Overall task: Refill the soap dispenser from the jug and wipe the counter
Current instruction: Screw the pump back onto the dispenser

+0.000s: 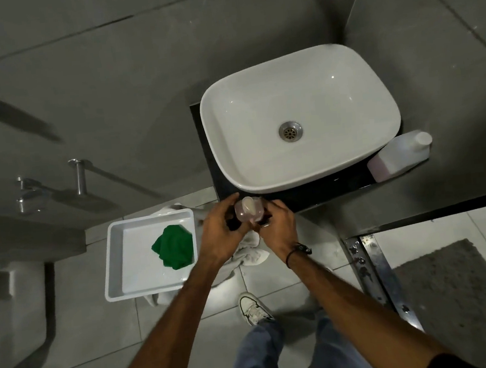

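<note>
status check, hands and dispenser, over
Both hands, left hand and right hand, closed on soap dispenser at counter edge. Jug capped, right of sink. Nothing blocking.

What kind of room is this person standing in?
Most likely a bathroom or washroom. A white basin with a drain sits on a dark counter, the walls and floor are grey tile, and what looks like a toilet shows at the left edge. Both hands hold a small soap dispenser.
</note>
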{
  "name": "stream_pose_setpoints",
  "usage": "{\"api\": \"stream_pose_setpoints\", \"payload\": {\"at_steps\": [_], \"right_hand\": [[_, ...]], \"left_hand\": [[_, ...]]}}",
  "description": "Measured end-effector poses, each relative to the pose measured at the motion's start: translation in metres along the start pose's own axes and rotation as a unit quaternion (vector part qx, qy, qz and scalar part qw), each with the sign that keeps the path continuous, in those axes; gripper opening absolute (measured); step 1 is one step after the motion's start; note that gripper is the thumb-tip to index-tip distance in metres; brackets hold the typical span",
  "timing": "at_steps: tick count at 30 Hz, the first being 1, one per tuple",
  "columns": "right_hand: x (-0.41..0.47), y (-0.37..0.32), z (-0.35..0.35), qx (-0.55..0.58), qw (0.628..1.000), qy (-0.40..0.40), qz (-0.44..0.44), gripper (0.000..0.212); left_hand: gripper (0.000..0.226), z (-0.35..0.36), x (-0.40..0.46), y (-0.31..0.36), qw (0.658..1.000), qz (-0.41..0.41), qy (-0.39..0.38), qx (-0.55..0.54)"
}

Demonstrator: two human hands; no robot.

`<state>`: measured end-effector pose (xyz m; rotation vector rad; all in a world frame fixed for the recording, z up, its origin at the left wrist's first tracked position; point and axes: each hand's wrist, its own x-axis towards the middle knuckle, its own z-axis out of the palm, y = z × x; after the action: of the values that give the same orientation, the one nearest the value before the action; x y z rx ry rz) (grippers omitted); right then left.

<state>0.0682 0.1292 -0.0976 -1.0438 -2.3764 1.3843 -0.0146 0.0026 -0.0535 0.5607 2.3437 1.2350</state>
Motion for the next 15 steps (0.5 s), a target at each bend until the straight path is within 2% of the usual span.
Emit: {"api": "stream_pose_setpoints", "payload": {"at_steps": [3, 7, 12, 15], "right_hand": [[0.001, 0.001, -0.005, -0.011, 1.000, -0.016, -0.006, 0.045], [0.007, 0.006, -0.011, -0.102, 0.993, -0.057, -0.020, 0.034], [0.007, 0.002, -0.018, 0.020, 0.998, -0.051, 0.021, 0.016], [0.012, 0.002, -0.017, 0.031, 0.997, -0.070, 0.024, 0.029]], "left_hand": [[0.067, 0.004, -0.007, 0.013, 0.997, 0.050, 0.040, 0.050], [0.056, 0.006, -0.010, 0.026, 0.990, 0.063, 0.076, 0.101], [0.051, 0.007, -0.011, 0.027, 0.988, 0.072, 0.079, 0.115], [0.054, 0.008, -0.010, 0.022, 0.987, 0.080, 0.075, 0.114]]}}
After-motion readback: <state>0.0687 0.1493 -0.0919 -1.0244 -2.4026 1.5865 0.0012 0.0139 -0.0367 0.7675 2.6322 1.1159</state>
